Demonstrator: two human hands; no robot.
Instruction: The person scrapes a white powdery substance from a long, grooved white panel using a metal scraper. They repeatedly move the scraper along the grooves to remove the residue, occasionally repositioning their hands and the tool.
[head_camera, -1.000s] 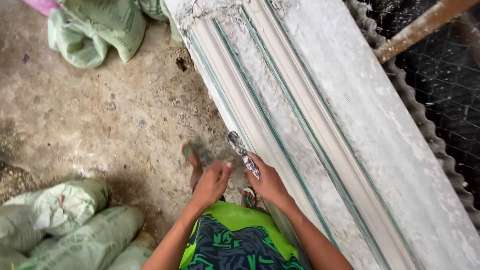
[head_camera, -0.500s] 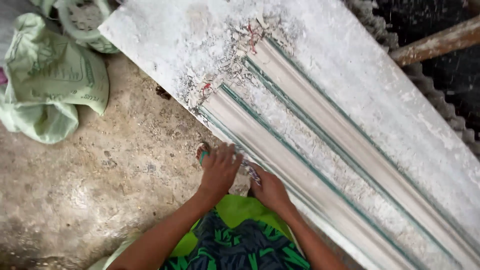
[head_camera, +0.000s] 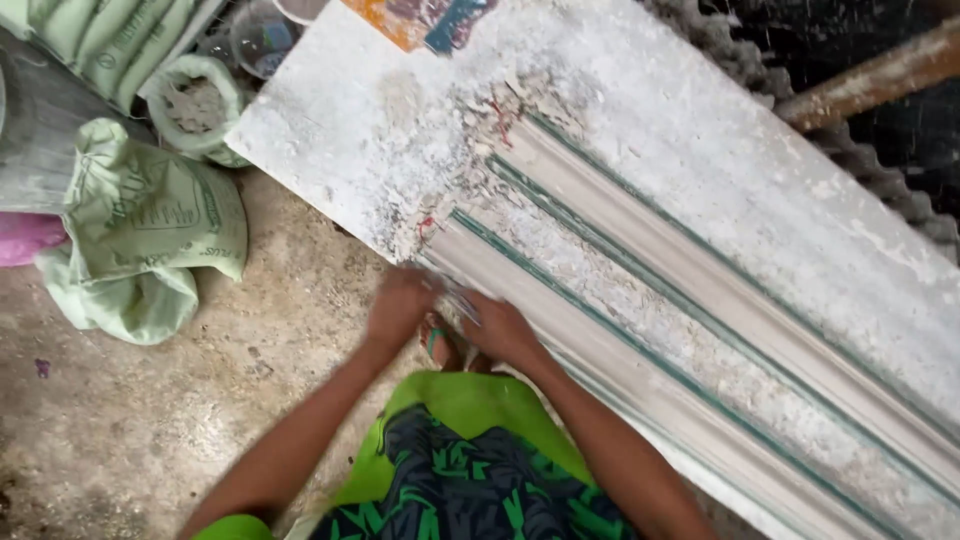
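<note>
Both hands meet at the near edge of the plaster moulding (head_camera: 700, 330): the left hand (head_camera: 400, 305) presses on it, the right hand (head_camera: 500, 330) grips a small scraper (head_camera: 462, 300), blurred. Beyond them, rough crumbs at the moulding's end suggest unfinished cleaning; green sacks (head_camera: 150, 240) lie farther left.

Two hands (head_camera: 400, 305), one moulded slab (head_camera: 700, 260), two sacks (head_camera: 150, 230).
</note>
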